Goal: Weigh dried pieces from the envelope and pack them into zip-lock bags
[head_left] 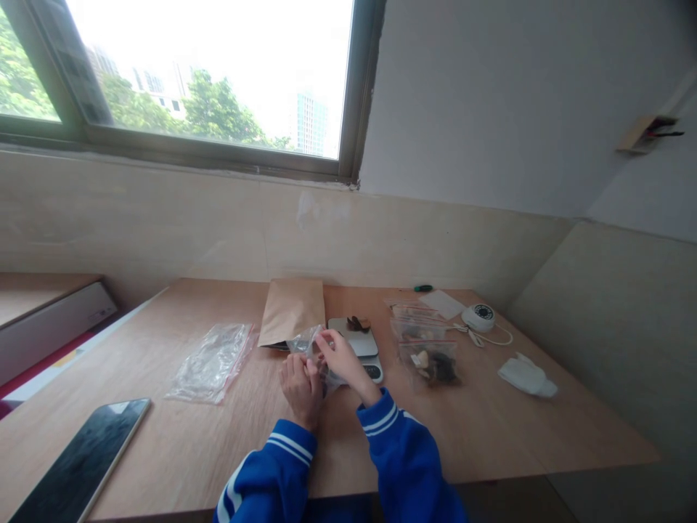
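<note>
My left hand (pixel 303 386) is closed on a clear plastic bag (pixel 303 340) in front of the brown paper bag (pixel 292 312). On the bag's other side my right hand (pixel 344 357) has its fingers pinched at the plastic. My hands hide much of the bag, and I cannot make out what is inside. Just behind my right hand is a kitchen scale (pixel 369 347), partly covered by that hand. Dark brown dried pieces (pixel 358 324) lie on its plate.
Flat clear bags (pixel 212 363) lie left, near a tablet (pixel 81 461). Filled zip bags (pixel 430 365) sit right of the scale. Beyond are a white camera (pixel 479 317) with its cable, a green screwdriver (pixel 423 288) and a crumpled white cloth-like item (pixel 527 375).
</note>
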Motion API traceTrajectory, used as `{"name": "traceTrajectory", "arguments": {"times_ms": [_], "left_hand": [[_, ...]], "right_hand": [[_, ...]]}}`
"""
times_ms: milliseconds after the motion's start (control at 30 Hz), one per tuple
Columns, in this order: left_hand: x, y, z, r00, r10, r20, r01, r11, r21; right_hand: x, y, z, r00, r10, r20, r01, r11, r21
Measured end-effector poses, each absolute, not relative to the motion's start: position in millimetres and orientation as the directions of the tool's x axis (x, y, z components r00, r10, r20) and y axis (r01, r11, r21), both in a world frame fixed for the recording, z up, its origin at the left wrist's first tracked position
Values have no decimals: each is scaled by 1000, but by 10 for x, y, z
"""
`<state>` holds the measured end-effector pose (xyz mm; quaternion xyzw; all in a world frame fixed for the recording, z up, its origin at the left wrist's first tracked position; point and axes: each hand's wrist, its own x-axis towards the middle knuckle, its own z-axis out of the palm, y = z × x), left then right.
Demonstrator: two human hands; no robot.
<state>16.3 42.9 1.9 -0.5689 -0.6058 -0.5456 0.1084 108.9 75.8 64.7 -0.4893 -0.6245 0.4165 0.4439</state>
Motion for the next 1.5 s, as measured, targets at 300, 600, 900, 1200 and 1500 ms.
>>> {"name": "traceTrajectory", "arguments": {"times_ms": [300, 600, 900, 1200, 1500], "left_hand": [[167, 432, 32, -367, 570, 735, 751, -284, 596], [165, 434, 75, -439, 540, 718, 726, -257, 638], [151, 480, 9, -435, 559, 706, 723, -250, 643], [149, 470, 26, -441, 564, 698, 704, -266, 659], [150, 474, 32, -462, 571, 679, 680, -264, 684]], "right_hand": [[1118, 782, 624, -28, 944, 327, 55, 328, -943], [1552, 1119, 318, 92, 831, 549, 688, 346, -638], [1709, 1245, 180, -114, 924, 366, 847, 283, -450], [1681, 1183, 143, -101, 889, 447, 767, 356, -535], [1783, 1169, 241, 191, 839, 510, 485, 371, -792]]}}
